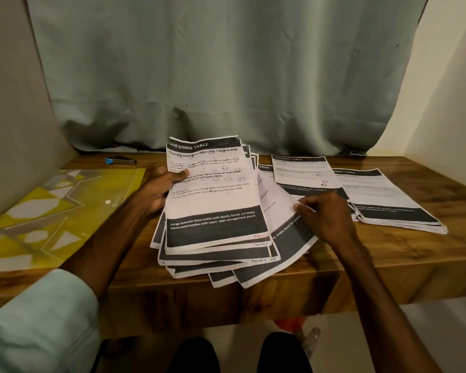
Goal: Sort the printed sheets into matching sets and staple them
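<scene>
My left hand [160, 188] grips the left edge of a stack of printed sheets [215, 200], thumb on the top page, which is headed "DRESSING TABLE". The stack is tilted up off the wooden table [388, 254]. My right hand [324, 216] pinches the right edge of a loose sheet [280, 238] pulled out to the right from under the stack. Two sorted piles lie to the right: one [301, 173] in the middle back, another thicker one [390, 200] at the far right. A stapler [120, 160] with a blue end lies at the back left of the table.
A yellow and grey patterned board [51, 208] lies flat on the left part of the table. A grey-green curtain [226, 76] hangs behind. The table's front edge is near my knees, and a plastic bottle [311, 340] stands on the floor below.
</scene>
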Demonstrator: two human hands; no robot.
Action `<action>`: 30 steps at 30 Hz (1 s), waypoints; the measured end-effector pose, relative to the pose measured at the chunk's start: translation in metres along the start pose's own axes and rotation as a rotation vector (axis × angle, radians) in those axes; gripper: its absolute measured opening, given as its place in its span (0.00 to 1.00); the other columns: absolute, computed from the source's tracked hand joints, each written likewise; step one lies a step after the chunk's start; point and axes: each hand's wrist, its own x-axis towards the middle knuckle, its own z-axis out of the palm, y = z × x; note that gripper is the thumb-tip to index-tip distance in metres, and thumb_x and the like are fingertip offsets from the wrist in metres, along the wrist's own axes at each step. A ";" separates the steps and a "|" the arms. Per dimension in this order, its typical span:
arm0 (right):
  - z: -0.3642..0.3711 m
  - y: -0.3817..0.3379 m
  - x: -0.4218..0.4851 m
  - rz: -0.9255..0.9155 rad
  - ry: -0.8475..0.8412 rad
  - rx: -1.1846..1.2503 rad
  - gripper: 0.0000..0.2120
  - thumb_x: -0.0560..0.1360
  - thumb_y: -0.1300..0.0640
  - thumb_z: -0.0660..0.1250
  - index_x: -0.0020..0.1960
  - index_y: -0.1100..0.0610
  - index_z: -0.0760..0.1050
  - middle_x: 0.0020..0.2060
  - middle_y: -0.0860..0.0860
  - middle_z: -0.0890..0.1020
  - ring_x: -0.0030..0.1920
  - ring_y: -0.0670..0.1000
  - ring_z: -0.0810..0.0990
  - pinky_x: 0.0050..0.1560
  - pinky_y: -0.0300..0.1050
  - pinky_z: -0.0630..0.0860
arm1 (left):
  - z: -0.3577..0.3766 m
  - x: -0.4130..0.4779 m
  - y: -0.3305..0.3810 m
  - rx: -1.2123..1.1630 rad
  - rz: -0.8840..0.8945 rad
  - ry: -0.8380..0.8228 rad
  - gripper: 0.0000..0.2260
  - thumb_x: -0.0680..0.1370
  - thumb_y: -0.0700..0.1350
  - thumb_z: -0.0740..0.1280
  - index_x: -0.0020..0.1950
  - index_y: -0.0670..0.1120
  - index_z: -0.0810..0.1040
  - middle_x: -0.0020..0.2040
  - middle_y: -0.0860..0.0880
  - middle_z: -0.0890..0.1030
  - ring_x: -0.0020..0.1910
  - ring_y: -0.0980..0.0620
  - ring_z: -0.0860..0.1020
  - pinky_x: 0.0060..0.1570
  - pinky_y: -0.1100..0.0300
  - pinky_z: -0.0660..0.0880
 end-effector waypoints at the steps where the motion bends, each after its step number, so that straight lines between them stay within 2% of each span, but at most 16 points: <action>1: -0.003 0.000 0.001 -0.011 0.018 0.022 0.08 0.78 0.54 0.72 0.55 0.56 0.86 0.52 0.52 0.87 0.46 0.45 0.78 0.48 0.41 0.73 | -0.001 0.001 0.000 0.018 0.002 0.008 0.14 0.80 0.33 0.67 0.66 0.38 0.77 0.59 0.41 0.84 0.49 0.44 0.86 0.44 0.50 0.84; 3: -0.008 0.000 0.008 0.021 -0.011 0.096 0.07 0.76 0.56 0.74 0.53 0.56 0.86 0.51 0.52 0.86 0.45 0.45 0.79 0.42 0.38 0.72 | -0.001 0.002 0.000 0.055 0.002 0.010 0.15 0.80 0.34 0.67 0.68 0.39 0.77 0.61 0.39 0.83 0.54 0.42 0.85 0.50 0.46 0.83; 5: -0.010 -0.001 0.018 0.083 -0.129 0.121 0.09 0.74 0.55 0.76 0.53 0.56 0.85 0.49 0.51 0.85 0.43 0.44 0.79 0.39 0.36 0.72 | 0.001 0.000 0.000 0.078 0.004 0.011 0.16 0.81 0.35 0.67 0.68 0.39 0.76 0.62 0.39 0.83 0.58 0.39 0.83 0.53 0.44 0.82; 8: -0.004 -0.005 0.033 0.118 -0.305 0.121 0.10 0.73 0.53 0.78 0.51 0.57 0.86 0.44 0.50 0.85 0.41 0.45 0.80 0.36 0.35 0.73 | 0.005 -0.002 -0.001 0.120 0.020 0.017 0.14 0.81 0.36 0.66 0.67 0.39 0.77 0.60 0.40 0.84 0.56 0.40 0.84 0.53 0.44 0.82; 11: 0.002 -0.009 0.041 0.125 -0.353 0.133 0.08 0.73 0.55 0.78 0.50 0.57 0.85 0.40 0.48 0.84 0.40 0.47 0.83 0.34 0.34 0.74 | 0.003 -0.001 0.000 0.147 0.033 0.016 0.14 0.82 0.36 0.66 0.68 0.39 0.76 0.61 0.40 0.83 0.57 0.40 0.83 0.59 0.41 0.79; 13: -0.001 -0.006 0.045 0.129 -0.278 0.158 0.08 0.74 0.55 0.77 0.50 0.57 0.85 0.42 0.49 0.85 0.43 0.50 0.84 0.35 0.36 0.74 | -0.002 0.000 0.001 0.143 0.032 0.023 0.15 0.82 0.37 0.65 0.69 0.40 0.76 0.62 0.41 0.83 0.58 0.40 0.83 0.61 0.39 0.78; 16: -0.017 0.009 0.044 0.138 -0.121 0.311 0.06 0.75 0.55 0.75 0.51 0.55 0.84 0.45 0.49 0.84 0.41 0.47 0.82 0.32 0.34 0.75 | -0.011 0.005 0.004 0.081 0.015 0.056 0.14 0.82 0.37 0.67 0.68 0.42 0.77 0.60 0.42 0.84 0.58 0.39 0.83 0.62 0.37 0.77; 18: -0.029 0.025 0.041 0.176 -0.020 0.434 0.08 0.76 0.55 0.74 0.53 0.56 0.82 0.48 0.51 0.85 0.42 0.48 0.82 0.32 0.35 0.76 | -0.014 0.007 0.007 0.035 0.013 0.072 0.14 0.82 0.37 0.66 0.67 0.43 0.77 0.59 0.42 0.84 0.57 0.39 0.84 0.58 0.39 0.79; 21: -0.039 0.044 0.037 0.247 0.092 0.573 0.16 0.76 0.56 0.74 0.60 0.61 0.81 0.56 0.55 0.84 0.50 0.55 0.84 0.38 0.41 0.79 | -0.015 0.009 0.009 0.004 0.023 0.067 0.14 0.82 0.36 0.65 0.67 0.43 0.77 0.60 0.42 0.84 0.57 0.39 0.83 0.52 0.45 0.82; 25: -0.042 0.060 0.033 0.296 0.122 0.650 0.18 0.75 0.57 0.75 0.63 0.60 0.81 0.57 0.55 0.84 0.50 0.54 0.83 0.39 0.43 0.78 | -0.011 0.008 0.007 -0.026 0.014 0.043 0.16 0.82 0.36 0.65 0.70 0.42 0.76 0.62 0.40 0.83 0.60 0.37 0.81 0.50 0.44 0.82; 27: -0.040 0.066 0.033 0.304 0.131 0.664 0.20 0.74 0.55 0.75 0.64 0.60 0.80 0.59 0.55 0.84 0.53 0.57 0.83 0.41 0.45 0.80 | -0.010 0.006 0.005 -0.029 0.014 0.053 0.16 0.82 0.36 0.65 0.69 0.42 0.76 0.61 0.40 0.83 0.59 0.38 0.82 0.49 0.44 0.83; 30: -0.039 0.071 0.034 0.316 0.168 0.662 0.22 0.75 0.55 0.74 0.67 0.60 0.78 0.61 0.57 0.82 0.54 0.57 0.81 0.40 0.42 0.78 | -0.009 0.003 0.005 0.000 0.035 0.066 0.14 0.82 0.36 0.65 0.67 0.42 0.77 0.61 0.40 0.83 0.58 0.37 0.82 0.52 0.43 0.82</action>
